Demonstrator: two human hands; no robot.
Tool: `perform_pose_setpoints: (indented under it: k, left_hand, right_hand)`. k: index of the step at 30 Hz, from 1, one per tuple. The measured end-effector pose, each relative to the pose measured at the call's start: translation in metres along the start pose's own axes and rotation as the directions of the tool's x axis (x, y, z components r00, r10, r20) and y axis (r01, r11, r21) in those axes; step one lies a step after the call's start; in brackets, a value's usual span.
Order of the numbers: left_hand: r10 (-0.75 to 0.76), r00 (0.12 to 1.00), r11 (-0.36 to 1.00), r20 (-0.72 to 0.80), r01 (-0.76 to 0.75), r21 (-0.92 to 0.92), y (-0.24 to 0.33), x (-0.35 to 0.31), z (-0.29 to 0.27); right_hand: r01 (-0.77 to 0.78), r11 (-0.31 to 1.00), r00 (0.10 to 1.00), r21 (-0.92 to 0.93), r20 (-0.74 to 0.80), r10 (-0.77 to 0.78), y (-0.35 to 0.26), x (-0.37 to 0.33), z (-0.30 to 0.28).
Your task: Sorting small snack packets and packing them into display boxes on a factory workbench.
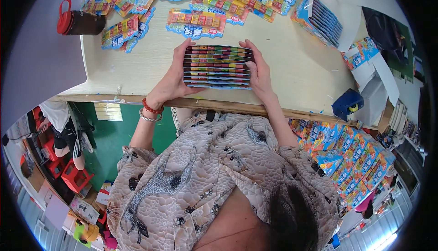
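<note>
A pale wooden worktable (296,68) fills the upper half of the view, its front edge running from nine o'clock to four o'clock. Loose blister cards of colourful sweets (196,23) lie scattered across its far side, from eleven to one o'clock. At four o'clock, below the table edge, a heap of bright packets (356,155) piles up; whether a box holds them cannot be told. At two o'clock an open carton (326,18) holds dark blue cards stacked on edge. A dark jar with a red lid (80,22) lies at ten o'clock on the table's corner, and a blue tape dispenser (347,104) sits at three o'clock near the edge. At the centre, the stack of cards (217,67) rests on the table, pressed between both hands: the left hand (175,77) is curved against its left end, thumb over the top corner, and the right hand (259,68) is curved against its right end, fingers spread along the side. Nothing stands between the stack and the scattered cards just beyond it at twelve o'clock.
</note>
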State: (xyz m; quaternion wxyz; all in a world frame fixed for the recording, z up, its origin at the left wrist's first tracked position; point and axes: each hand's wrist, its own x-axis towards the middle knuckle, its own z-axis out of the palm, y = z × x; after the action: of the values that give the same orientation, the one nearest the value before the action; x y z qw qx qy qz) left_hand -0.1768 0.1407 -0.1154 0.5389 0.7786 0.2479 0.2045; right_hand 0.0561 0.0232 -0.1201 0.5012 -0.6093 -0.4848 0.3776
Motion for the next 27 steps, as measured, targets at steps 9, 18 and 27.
perform_pose_setpoints:
  k: [9,18,27]
  left_hand:
    - [0.085,0.996,0.996,-0.008,-0.085,-0.021,-0.002,0.014,0.012]
    - [0.136,0.99,0.988,0.044,-0.138,0.062,-0.004,0.02,0.016]
    - [0.031,0.99,0.998,0.136,-0.023,-0.057,0.01,0.018,0.018]
  right_hand:
    - [-0.012,1.0,1.0,0.003,-0.016,0.012,-0.009,-0.009,-0.017]
    - [0.092,0.972,0.927,-0.215,0.374,-0.005,-0.041,0.005,-0.067]
    - [0.281,0.879,0.932,-0.385,0.328,-0.155,-0.026,-0.01,-0.042]
